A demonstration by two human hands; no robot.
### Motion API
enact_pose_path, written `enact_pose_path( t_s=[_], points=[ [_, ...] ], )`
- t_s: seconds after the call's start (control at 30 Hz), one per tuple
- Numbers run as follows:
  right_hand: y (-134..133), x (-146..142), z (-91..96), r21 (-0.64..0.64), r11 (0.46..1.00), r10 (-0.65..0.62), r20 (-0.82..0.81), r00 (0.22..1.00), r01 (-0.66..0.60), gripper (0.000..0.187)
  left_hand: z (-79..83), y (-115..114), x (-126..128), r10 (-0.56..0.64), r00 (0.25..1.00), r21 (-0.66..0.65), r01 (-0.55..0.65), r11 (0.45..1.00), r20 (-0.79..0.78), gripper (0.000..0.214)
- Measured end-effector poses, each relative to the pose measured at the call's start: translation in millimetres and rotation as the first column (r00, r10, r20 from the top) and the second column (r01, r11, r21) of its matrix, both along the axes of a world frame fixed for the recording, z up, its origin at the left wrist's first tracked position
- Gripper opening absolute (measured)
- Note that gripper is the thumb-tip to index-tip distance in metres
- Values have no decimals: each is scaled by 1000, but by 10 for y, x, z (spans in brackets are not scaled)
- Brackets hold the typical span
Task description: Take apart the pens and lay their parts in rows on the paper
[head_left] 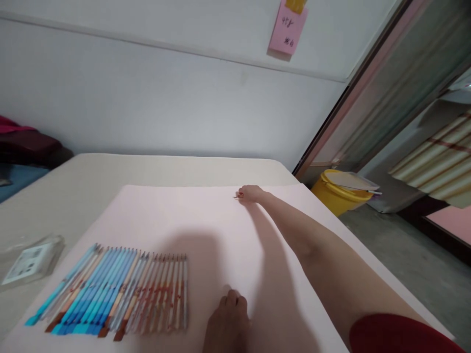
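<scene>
Red sleeve (397,336) filling the near right, pens (106,284) lying in a row on the left

From that sleeve, my bare right arm (312,245) is lying across the pink sheet (176,208) on the tabletop (176,169). My hands are resting well apart. Near the middle, my left hand (230,318) is keeping its fingers close together, its underside hiding from view, so I cannot tell whether it is gripping anything. My right hand (251,192) is sitting at the sheet's far edge, with a small, slim thing (236,197) showing at its fingertips; whether I am pinching or merely touching it, I cannot tell.

As I am judging it, the row is looking well formed: many pens are lying side by side, blue ones mostly left, red-marked ones right. That slim thing is lying outside it, far and right. Left of the row, a clear packet (31,262) is sitting; its contents are not showing clearly.
</scene>
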State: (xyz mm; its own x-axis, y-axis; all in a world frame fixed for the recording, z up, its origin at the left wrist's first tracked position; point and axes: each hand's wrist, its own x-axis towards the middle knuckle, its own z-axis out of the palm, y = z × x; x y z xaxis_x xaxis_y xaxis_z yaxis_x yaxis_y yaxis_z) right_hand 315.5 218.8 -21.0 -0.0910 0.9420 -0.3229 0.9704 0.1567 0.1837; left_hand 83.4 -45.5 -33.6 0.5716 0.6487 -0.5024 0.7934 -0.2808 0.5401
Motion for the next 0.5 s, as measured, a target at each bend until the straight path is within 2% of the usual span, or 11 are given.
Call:
enact_pose_path(
  t_s=[0.3, 0.5],
  points=[
    [-72, 10, -79, 70, 997, 40, -16, 999, -39, 26, -9, -5, -7, -15, 1000, -2, 15, 1000, 0, 46],
    [-130, 0, -67, 100, 995, 23, -42, 999, -19, 29, -28, -12, -12, -4, 1000, 31, 4, 999, 4, 42]
  ],
)
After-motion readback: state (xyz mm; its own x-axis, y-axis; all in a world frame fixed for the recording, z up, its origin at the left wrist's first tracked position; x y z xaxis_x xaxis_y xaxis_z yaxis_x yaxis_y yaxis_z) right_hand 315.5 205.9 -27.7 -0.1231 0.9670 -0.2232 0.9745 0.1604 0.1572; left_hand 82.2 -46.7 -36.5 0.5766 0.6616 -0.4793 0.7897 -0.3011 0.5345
